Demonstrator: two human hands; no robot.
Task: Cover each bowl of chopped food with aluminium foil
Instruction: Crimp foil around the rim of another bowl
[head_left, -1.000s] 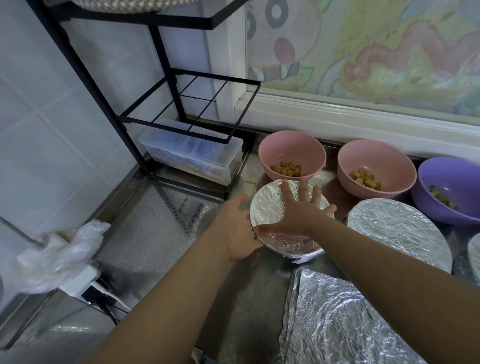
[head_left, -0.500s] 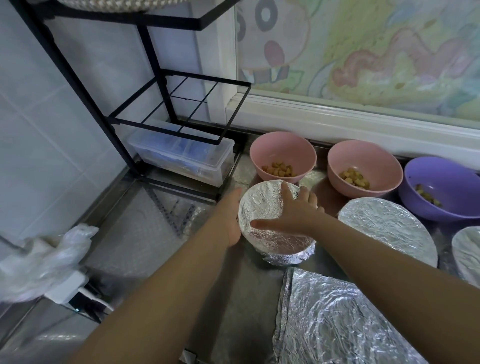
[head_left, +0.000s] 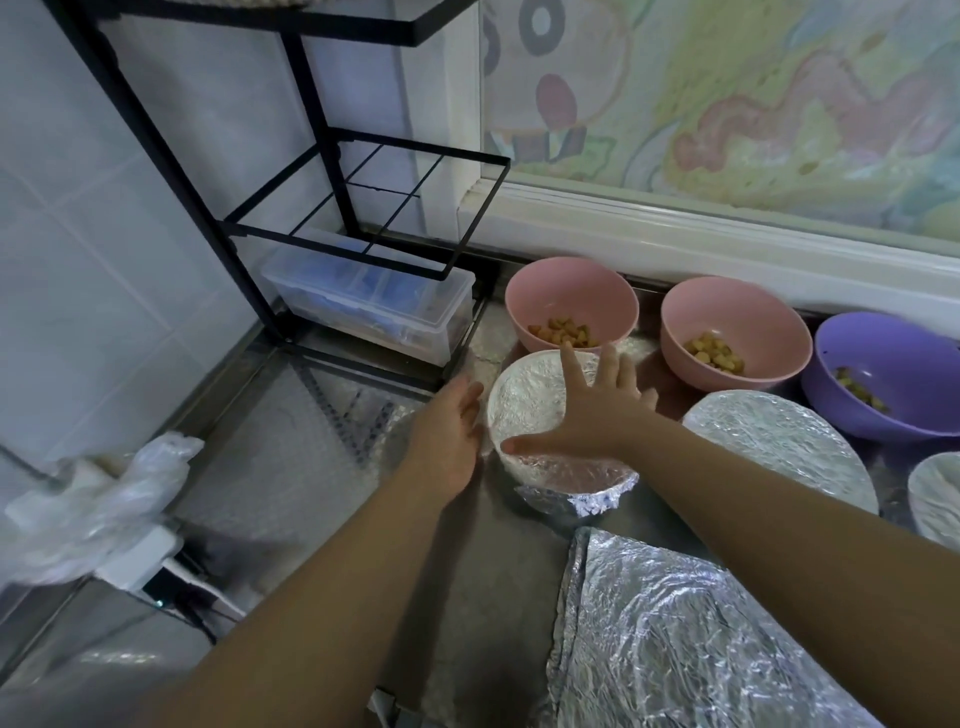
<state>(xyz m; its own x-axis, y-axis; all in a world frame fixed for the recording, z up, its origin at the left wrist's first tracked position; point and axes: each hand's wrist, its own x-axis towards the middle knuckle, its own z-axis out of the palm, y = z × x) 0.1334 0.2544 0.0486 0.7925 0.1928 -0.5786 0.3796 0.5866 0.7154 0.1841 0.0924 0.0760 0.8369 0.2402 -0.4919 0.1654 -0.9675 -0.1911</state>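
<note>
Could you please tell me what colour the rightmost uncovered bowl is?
The rightmost uncovered bowl is purple; the head view, the only one, shows it clearly.

Foil-covered bowl (head_left: 535, 415) pressed from above by right hand (head_left: 597, 410), fingers spread; left hand (head_left: 447, 441) laid flat against its side. Three uncovered bowls behind.

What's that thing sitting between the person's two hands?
A foil-covered bowl: the left hand is at its left side, and the right hand rests spread on its top. The head view shows it.
</note>
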